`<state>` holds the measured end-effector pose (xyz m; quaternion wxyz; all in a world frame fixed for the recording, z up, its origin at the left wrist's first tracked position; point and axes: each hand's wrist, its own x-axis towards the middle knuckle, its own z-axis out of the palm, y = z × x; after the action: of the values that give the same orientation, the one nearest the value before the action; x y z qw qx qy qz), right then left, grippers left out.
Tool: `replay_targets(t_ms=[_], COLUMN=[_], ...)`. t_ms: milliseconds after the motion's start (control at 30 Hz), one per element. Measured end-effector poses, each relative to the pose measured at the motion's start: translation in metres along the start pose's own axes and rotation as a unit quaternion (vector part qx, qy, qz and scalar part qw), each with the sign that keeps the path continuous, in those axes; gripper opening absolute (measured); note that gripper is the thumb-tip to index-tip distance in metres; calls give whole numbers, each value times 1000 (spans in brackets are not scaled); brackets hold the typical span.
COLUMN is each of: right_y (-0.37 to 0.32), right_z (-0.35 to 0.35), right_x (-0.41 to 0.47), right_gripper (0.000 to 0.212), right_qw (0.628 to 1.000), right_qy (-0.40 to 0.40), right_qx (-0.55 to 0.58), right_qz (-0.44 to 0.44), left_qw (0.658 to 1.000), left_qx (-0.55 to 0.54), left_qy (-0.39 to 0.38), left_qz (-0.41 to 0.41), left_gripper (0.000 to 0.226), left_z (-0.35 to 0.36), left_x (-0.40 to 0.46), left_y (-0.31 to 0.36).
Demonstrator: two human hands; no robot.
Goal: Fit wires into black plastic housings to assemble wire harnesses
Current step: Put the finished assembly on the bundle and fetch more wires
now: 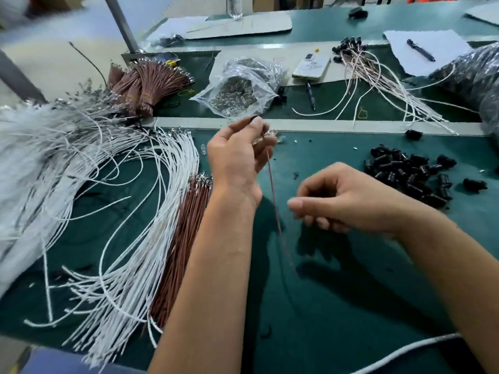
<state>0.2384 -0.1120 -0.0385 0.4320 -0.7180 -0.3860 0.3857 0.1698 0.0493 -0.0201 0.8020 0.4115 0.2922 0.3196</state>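
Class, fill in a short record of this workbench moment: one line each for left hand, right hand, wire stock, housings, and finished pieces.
left hand: left hand raised, pinching the top of a thin brown wire that hangs down
right hand: right hand curled, apparently empty
wire stock: loose white wires and brown wire bundle, left of the arms
housings: pile of small black plastic housings, right
finished pieces: wired black housings, far side

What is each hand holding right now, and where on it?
The left hand pinches a thin brown wire near its top end, and the rest hangs down. The right hand has curled fingers; whether it holds anything cannot be told.
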Motion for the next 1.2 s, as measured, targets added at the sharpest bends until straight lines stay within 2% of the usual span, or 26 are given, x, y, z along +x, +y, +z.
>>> replay_targets(t_ms=[67,133,233,367,467,533,567,600,667,767,933,1033,1100,1200], right_y=[-18,-40,-75,-103,-108,-109,-108,-106,-101,-98,-92,-87,-81,-68], right_z=[24,51,101,157,173,170,166,161,149,135,115,98,79,46], right_x=[33,65,103,126,134,140,143,144,145,139,123,111,101,79], right_gripper=[31,32,29,19,25,22,16,20,38,45,39,36,35,31], right_qw=[995,984,968,930,920,930,937,947,969,991,994,973,932,890], right_qy=[91,137,142,154,130,108,99,95,92,102,81,88,101,158], right_qx=[-47,-111,-207,-328,-366,-352,-334,-308,-228,-85,44,200,337,418], right_qz=[-8,-15,-28,-63,-49,-17,0,16,35,5,-54,-75,-91,-93], left_qw=[995,984,955,913,904,909,911,914,918,929,940,948,955,969], left_qx=[83,134,195,258,271,264,258,251,236,200,171,180,191,229], left_qy=[45,81,172,271,287,280,279,279,278,267,227,194,160,40], left_qz=[44,87,145,165,165,162,158,154,154,161,187,178,158,83], left_gripper=[8,9,10,11,14,14,13,12,10,11,11,10,11,8], left_z=[-18,-39,-76,-118,-130,-132,-132,-131,-127,-117,-95,-80,-66,-40], left_x=[1,2,4,8,6,7,8,9,10,8,2,-2,-5,-11], left_y=[14,29,53,74,77,78,77,77,77,78,90,90,83,62])
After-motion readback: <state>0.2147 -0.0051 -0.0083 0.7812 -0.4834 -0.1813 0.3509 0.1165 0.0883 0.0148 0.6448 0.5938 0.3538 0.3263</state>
